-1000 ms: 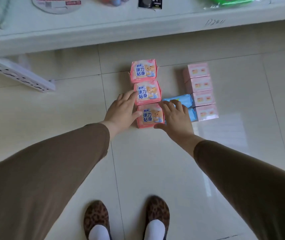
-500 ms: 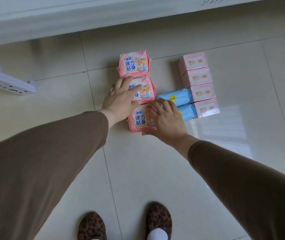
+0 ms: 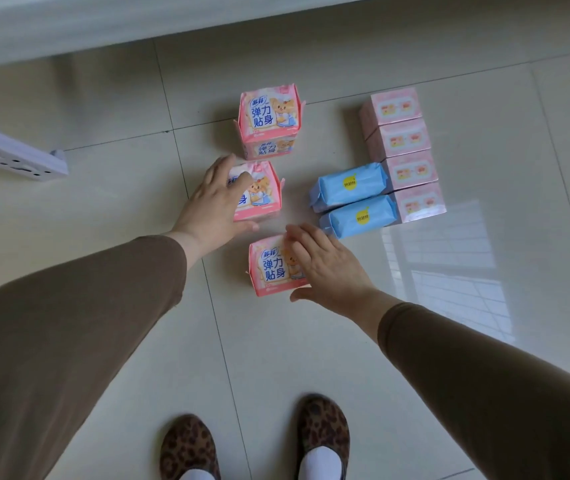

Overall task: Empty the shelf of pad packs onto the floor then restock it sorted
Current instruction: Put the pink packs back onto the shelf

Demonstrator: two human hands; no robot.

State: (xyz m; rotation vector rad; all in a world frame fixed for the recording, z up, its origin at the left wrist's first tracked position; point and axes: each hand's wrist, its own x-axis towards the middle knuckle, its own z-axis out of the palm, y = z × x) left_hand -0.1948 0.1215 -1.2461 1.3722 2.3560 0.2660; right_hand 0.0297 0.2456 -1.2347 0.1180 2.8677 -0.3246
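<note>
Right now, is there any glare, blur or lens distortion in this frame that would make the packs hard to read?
Head view: a window reflection glares on the tiles right of the blue packs, clear of every pack. Both hands, left and right, are slightly motion-blurred. The wide angle bends the shelf edge. Print on the pink packs stays legible; the pale boxes look washed out.

Looks like a small shop: glossy tiled floor (image 3: 311, 358), white display shelf edge (image 3: 103, 26) up top, loose perforated shelf board (image 3: 10, 157) at left, several identical pad packs (image 3: 269, 119) lined up in rows.
</note>
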